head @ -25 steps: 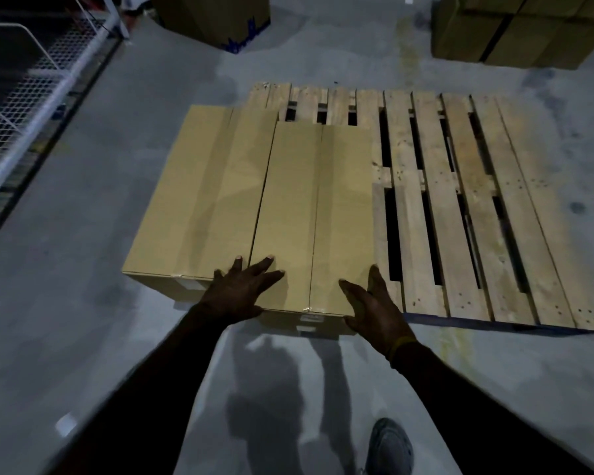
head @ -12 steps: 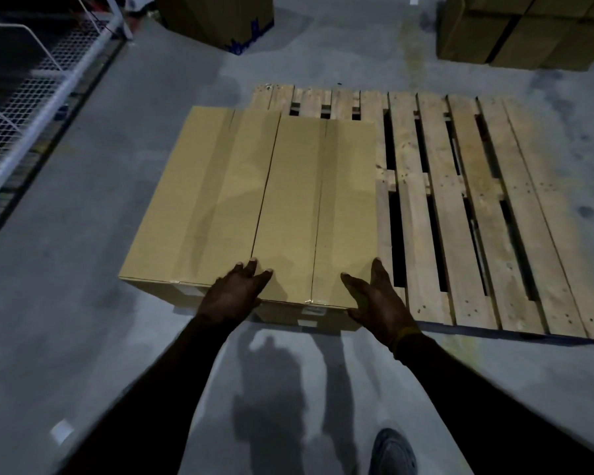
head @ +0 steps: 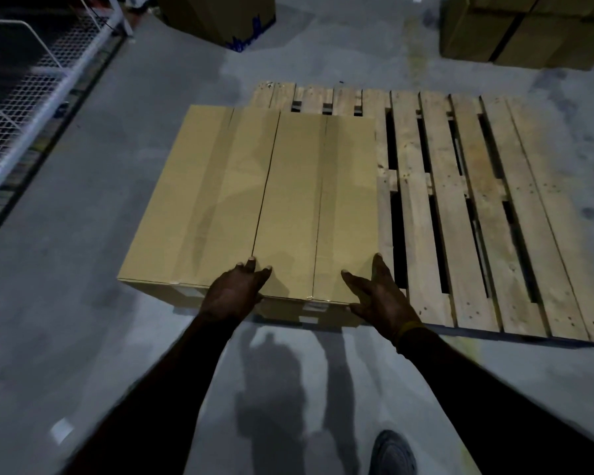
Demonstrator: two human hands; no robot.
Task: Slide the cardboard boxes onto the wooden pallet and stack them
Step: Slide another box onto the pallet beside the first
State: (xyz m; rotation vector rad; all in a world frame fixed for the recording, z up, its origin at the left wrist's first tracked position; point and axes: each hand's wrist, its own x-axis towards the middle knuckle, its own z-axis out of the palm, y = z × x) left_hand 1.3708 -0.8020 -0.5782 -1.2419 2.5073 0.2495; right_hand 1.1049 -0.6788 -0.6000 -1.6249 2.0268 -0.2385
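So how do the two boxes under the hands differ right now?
The left box looks wider than the right box. The left box hangs out over the floor, while the right box lies over the pallet. The left hand spans their seam; the right hand touches only the right box. Both are plain, taped cardboard.

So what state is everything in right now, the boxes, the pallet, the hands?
Right box: sealed, on the pallet.
Left box: sealed, touching the right box.
Pallet: right part bare.
Left hand: flat on the right box's near edge.
Right hand: flat on its near right corner.
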